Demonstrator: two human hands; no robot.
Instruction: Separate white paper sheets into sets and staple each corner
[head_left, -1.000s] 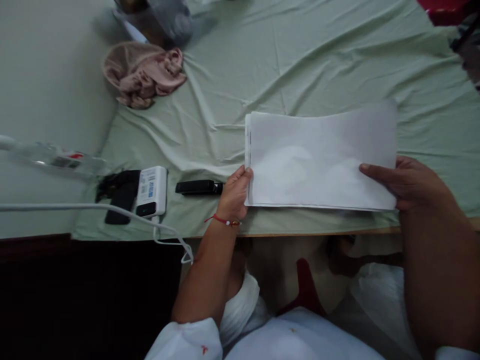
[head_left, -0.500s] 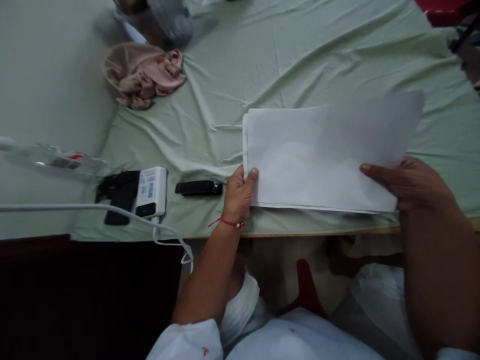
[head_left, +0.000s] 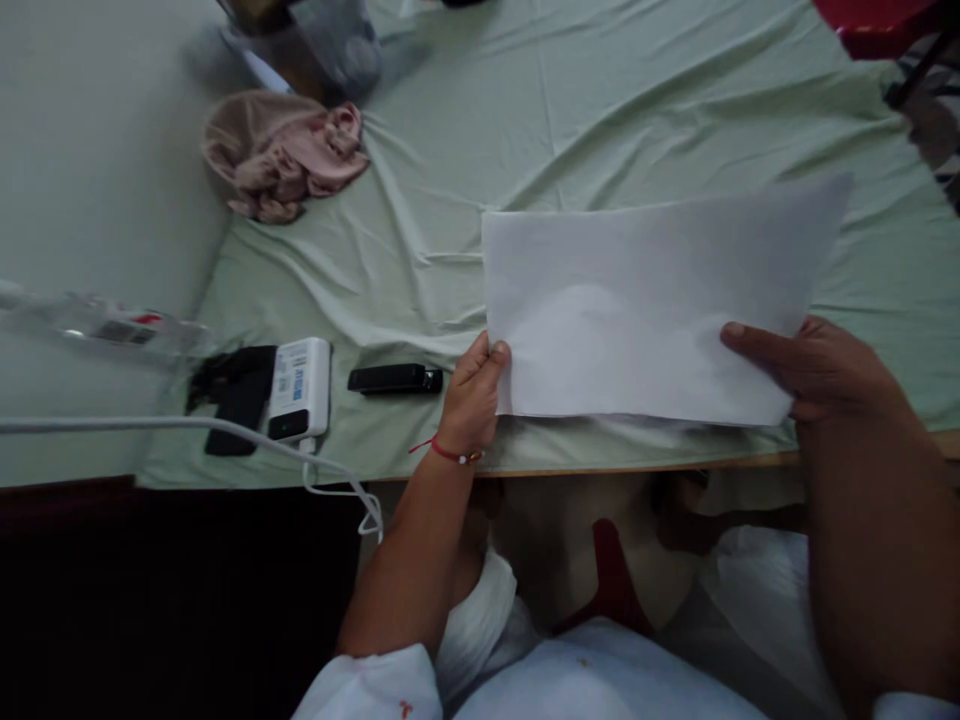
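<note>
White paper sheets (head_left: 637, 300) stretch between my two hands just above the cloth-covered table. My left hand (head_left: 472, 390) pinches their left edge, thumb on top, with a red string bracelet (head_left: 456, 456) at the wrist. At the lower right corner my right hand (head_left: 836, 365) grips them, its thumb lying across the top sheet and its other fingers hidden underneath. The far right corner of the paper curves upward. Just left of my left hand lies a black stapler (head_left: 396, 379) on the cloth.
A white power bank (head_left: 300, 388) with a white cable (head_left: 225, 420) lies beside a black phone-like object (head_left: 241, 410). A crumpled pink cloth (head_left: 292, 160) sits at the back left on the green tablecloth (head_left: 465, 120). A red chair (head_left: 877, 25) stands at the far right.
The sheets' left edges, staggered before, now line up. My left hand has shifted slightly left and down with the view; my right hand keeps its grip.
</note>
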